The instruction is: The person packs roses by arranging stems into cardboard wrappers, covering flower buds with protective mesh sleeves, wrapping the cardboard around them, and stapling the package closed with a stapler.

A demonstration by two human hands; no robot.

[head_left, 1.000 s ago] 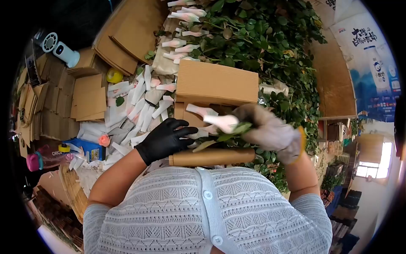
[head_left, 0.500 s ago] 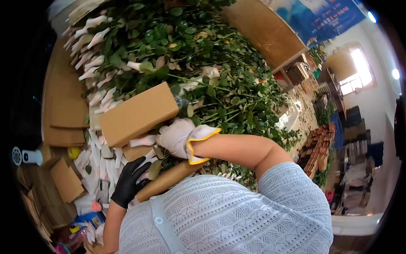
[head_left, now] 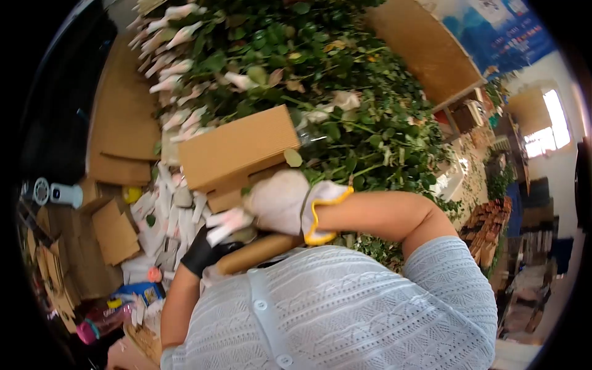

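Note:
My right hand (head_left: 280,200), in a pale glove with a yellow-edged cuff, is closed around wrapped roses in front of the cardboard box. White-sleeved pink rose heads (head_left: 229,223) stick out to its left. My left hand (head_left: 206,251), in a black glove, is just below these heads; its fingers are mostly hidden behind them. A brown cardboard roll (head_left: 259,253) lies against my body, under both hands. The closed-looking cardboard box (head_left: 240,148) stands beyond them, tilted in view.
A large heap of leafy rose stems (head_left: 333,74) covers the far side, with sleeved heads at its left. White sleeves (head_left: 169,216) lie scattered at the left, near a blue box (head_left: 145,290), a small fan (head_left: 65,195) and cardboard sheets (head_left: 123,111).
The view has turned, swinging the scene round. My right hand has moved left with the roses, toward my left hand, whose fingers are now largely covered by the sleeved heads.

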